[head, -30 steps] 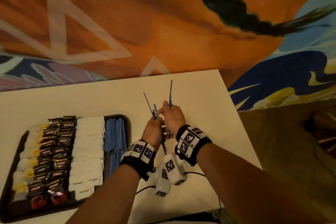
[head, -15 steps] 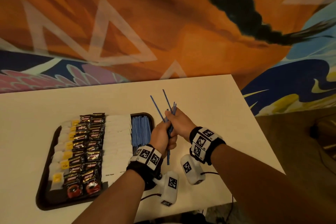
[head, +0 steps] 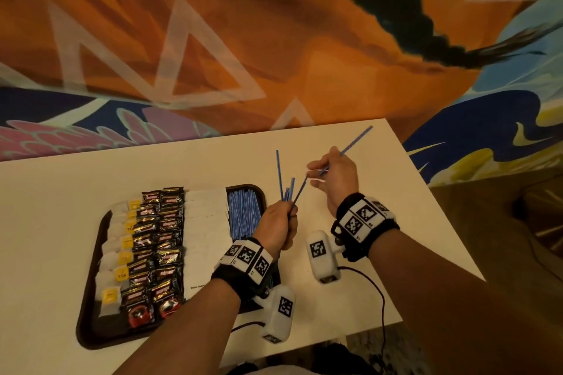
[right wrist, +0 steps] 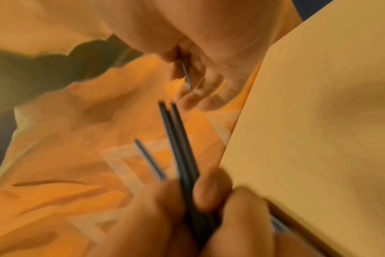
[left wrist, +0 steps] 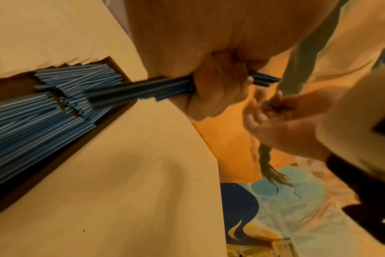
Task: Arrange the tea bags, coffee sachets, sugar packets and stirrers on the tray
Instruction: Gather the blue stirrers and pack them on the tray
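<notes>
A dark tray [head: 97, 335] on the white table [head: 380, 192] holds rows of tea bags [head: 117, 253], coffee sachets [head: 155, 246], white sugar packets [head: 204, 231] and a stack of blue stirrers [head: 243, 213]. Just right of the tray, my left hand [head: 278, 219] grips a small bunch of blue stirrers [head: 285, 189] that point up and away. In the left wrist view its fingers [left wrist: 215, 90] curl round that bunch [left wrist: 143, 88]. My right hand [head: 323, 173] is further right and pinches a single blue stirrer [head: 355, 143], which slants toward the bunch.
White wrist cameras [head: 323, 256] hang under both wrists, and a black cable [head: 382, 298] trails over the table's front edge. The table's right edge is close to my right arm. A painted wall stands behind the table.
My hands were together on the bunch of stirrers. My right hand has since drawn away to the right with one stirrer, while my left hand keeps hold of the others.
</notes>
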Demonstrator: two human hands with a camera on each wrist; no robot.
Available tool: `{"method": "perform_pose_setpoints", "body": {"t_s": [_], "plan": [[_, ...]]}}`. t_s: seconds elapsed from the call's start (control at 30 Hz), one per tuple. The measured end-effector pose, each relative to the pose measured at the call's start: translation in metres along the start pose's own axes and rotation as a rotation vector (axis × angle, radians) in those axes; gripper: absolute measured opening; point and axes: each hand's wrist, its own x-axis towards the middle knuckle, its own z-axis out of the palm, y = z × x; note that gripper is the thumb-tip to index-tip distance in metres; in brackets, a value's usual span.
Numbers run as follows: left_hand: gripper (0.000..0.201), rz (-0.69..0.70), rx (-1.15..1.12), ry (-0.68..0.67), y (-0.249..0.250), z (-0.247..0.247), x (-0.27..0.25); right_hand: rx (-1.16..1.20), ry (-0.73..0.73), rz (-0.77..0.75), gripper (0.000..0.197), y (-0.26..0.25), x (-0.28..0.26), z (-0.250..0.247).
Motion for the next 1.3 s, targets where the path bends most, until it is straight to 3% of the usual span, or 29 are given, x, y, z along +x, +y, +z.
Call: {"method": "perform_pose_setpoints", "body": {"t_s": [0.1,0.27,0.37,0.43,0.53,0.63,0.77,0.83,0.93,1.0,1.1,1.17,1.3], "plan": [[0.032,0.017,-0.082,0.037,0.002,0.001,0.003,-0.413,-0.005,-0.149,0.045,-0.004,0.006,-0.02],[0.035,0.115,-0.078,0.133,0.008,0.015,0.019,-1.202,-0.481,-0.17,0.028,0.01,-0.013,-0.033],[0.041,0.191,0.067,0.175,0.006,0.03,0.028,-1.412,-0.598,-0.189,0.018,0.006,-0.026,-0.031],[0.043,0.226,0.196,0.2,0.006,0.038,0.032,-1.497,-0.654,-0.238,0.025,0.0,-0.028,-0.032],[0.041,0.231,0.272,0.229,0.007,0.044,0.039,-1.533,-0.681,-0.303,0.03,-0.005,-0.025,-0.037],[0.038,0.198,0.243,0.298,0.01,0.048,0.042,-1.417,-0.8,-0.295,0.034,-0.005,-0.022,-0.046],[0.038,0.07,0.006,0.291,0.017,0.054,0.035,-1.355,-0.968,-0.151,0.058,-0.023,-0.001,-0.06],[0.035,0.051,-0.123,0.25,0.019,0.057,0.029,-1.286,-0.953,-0.119,0.051,-0.037,0.017,-0.064],[0.033,0.044,-0.226,0.202,0.017,0.061,0.024,-1.076,-0.654,-0.41,0.028,-0.056,0.04,-0.06],[0.032,0.046,-0.22,0.179,0.017,0.063,0.021,-0.994,-0.544,-0.595,0.028,-0.066,0.044,-0.048],[0.032,0.055,-0.192,0.151,0.02,0.068,0.017,-1.074,-0.673,-0.633,0.043,-0.071,0.037,-0.03],[0.032,0.069,-0.176,0.143,0.023,0.07,0.015,-1.097,-0.719,-0.642,0.042,-0.067,0.033,-0.024],[0.027,0.104,-0.138,0.155,0.028,0.069,0.012,-1.061,-0.671,-0.693,0.031,-0.055,0.027,-0.021]]}}
